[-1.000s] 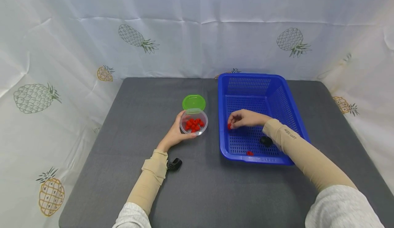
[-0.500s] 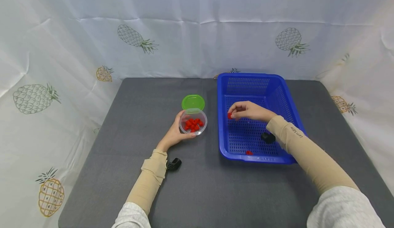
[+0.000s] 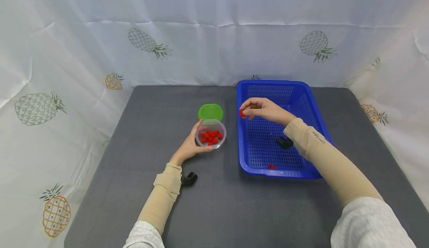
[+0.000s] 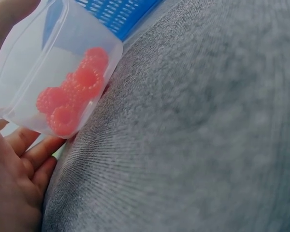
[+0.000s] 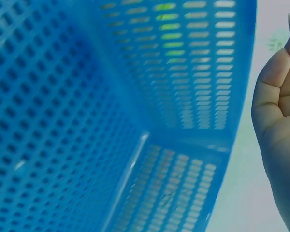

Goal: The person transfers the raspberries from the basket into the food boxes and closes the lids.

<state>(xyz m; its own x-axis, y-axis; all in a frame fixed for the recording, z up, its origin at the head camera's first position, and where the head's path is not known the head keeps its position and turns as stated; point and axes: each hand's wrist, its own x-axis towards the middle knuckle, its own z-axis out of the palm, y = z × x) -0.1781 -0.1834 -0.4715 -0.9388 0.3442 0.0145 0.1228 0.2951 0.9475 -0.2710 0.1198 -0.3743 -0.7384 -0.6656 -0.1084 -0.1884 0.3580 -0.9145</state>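
Observation:
My left hand (image 3: 189, 147) grips a clear round plastic container (image 3: 205, 124) from its left side, thumb at the front and fingers behind. Several red raspberries (image 4: 70, 92) lie together at the bottom of it. Over the left rim of the blue basket (image 3: 244, 155), my right hand (image 3: 266, 111) pinches one raspberry (image 3: 242, 113) between thumb and fingertips. Another raspberry (image 3: 271, 167) lies in the basket by its front wall. In the right wrist view the right hand shows only at the right edge, and the held raspberry is out of sight.
A green round lid (image 3: 210, 112) lies flat just behind the container. The dark grey table (image 3: 214, 210) carries everything. Black wrist-worn pieces show at the left wrist (image 3: 189, 179) and under the right wrist (image 3: 285, 142). A white pineapple-print curtain (image 3: 214, 54) hangs behind.
My right hand has risen from inside the basket and moved back and left to its left rim, carrying the pinched raspberry. The left hand and container have stayed nearly still.

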